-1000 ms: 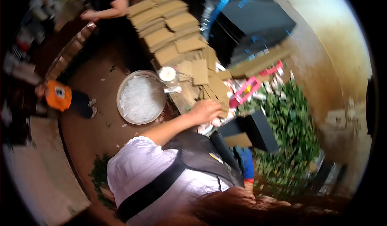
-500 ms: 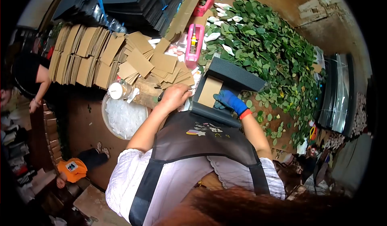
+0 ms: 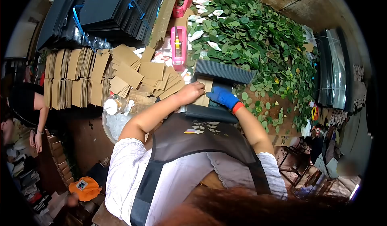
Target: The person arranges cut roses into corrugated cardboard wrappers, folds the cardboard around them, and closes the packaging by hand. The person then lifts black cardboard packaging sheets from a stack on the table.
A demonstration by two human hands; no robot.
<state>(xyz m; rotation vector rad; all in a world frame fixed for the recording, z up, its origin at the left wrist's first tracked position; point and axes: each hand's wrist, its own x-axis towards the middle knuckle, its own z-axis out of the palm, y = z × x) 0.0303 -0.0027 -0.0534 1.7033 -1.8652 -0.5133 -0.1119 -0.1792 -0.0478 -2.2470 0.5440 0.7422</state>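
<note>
In front of my apron, a tan cardboard piece (image 3: 202,101) lies inside a folded black corrugated sheet (image 3: 223,70), whose far flap stands raised. My left hand (image 3: 191,93), bare, has its fingers curled over the left side of the cardboard. A blue glove with a red cuff covers my right hand (image 3: 224,97); its fingers are drawn together at the cardboard's right edge. What lies under the fingertips is partly hidden. The sheet's near flap (image 3: 211,114) rests against my apron.
Stacked cardboard pieces (image 3: 74,64) and loose ones (image 3: 151,70) lie left. Behind are black sheets (image 3: 109,14) and pink tape dispensers (image 3: 173,52). Leafy stems (image 3: 250,36) with wrapped heads cover the right. A lidded jar (image 3: 111,106) stands above a tub (image 3: 115,125). Other people (image 3: 26,101) are left.
My left hand has moved right onto the cardboard from beside the sheet. The gloved right hand stays at the cardboard's right edge. The camera view has shifted, and the tub is now more covered by my arm.
</note>
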